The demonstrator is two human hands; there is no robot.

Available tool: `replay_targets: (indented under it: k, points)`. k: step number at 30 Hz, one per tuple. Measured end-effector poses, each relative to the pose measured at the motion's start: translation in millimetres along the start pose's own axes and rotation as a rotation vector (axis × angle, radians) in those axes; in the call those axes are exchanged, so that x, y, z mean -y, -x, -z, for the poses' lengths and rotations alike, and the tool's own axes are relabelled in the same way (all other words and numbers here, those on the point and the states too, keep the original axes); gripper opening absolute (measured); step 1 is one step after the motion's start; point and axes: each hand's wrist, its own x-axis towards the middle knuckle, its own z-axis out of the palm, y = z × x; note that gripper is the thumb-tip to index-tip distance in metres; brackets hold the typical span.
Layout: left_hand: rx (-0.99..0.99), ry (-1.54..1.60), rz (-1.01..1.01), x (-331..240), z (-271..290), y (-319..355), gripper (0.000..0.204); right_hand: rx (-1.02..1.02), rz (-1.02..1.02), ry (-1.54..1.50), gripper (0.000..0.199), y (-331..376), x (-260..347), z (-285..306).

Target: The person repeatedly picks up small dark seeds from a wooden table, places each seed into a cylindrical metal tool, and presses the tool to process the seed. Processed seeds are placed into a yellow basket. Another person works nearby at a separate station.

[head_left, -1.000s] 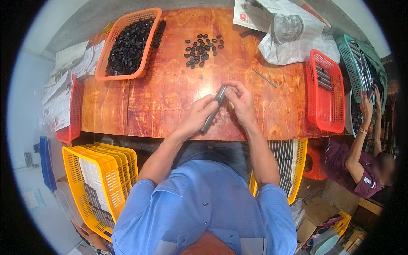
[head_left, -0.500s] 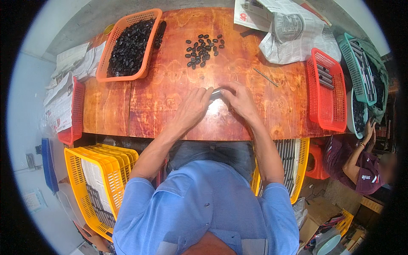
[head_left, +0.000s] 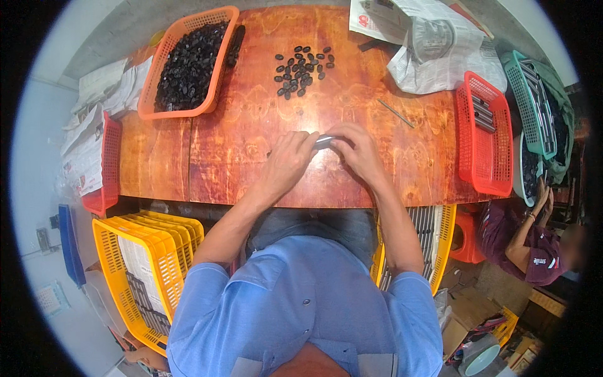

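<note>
Between my hands, just above the near part of the table, is a shiny dark grey metal tube (head_left: pixel 323 142). My left hand (head_left: pixel 289 160) is closed round its left part; a small dark tip shows past the knuckles on that side. The fingers of my right hand (head_left: pixel 358 151) pinch its right end, which they hide. Farther off lies a loose group of small black oval plugs (head_left: pixel 301 70). A thin metal rod (head_left: pixel 396 114) rests on the table to the right of my right hand.
An orange basket (head_left: pixel 146 115) full of small black parts stands far left. At right are a red basket (head_left: pixel 487 166) holding metal tubes, a green basket (head_left: pixel 526 103) and newspaper (head_left: pixel 421 66). Yellow crates (head_left: pixel 160 264) sit below the table edge. A co-worker (head_left: pixel 527 245) is at far right.
The tube shows more between my hands and has tilted slightly. A small dark tip has come into sight left of my left hand. The view has shifted a little.
</note>
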Motion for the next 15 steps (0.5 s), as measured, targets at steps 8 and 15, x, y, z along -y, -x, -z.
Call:
replay_targets:
  k: [8, 15]
  points:
    - [0.07, -0.037, 0.046, -7.1, 7.5, -3.1, 0.037, -0.061, 0.025, 0.006, 0.018, 10.6, -0.5, -4.5]
    - [0.144, -0.065, 0.065, -6.8, 11.8, -8.4, 0.036, 0.026, -0.171, 0.077, 0.023, -14.6, 8.3, -2.4]
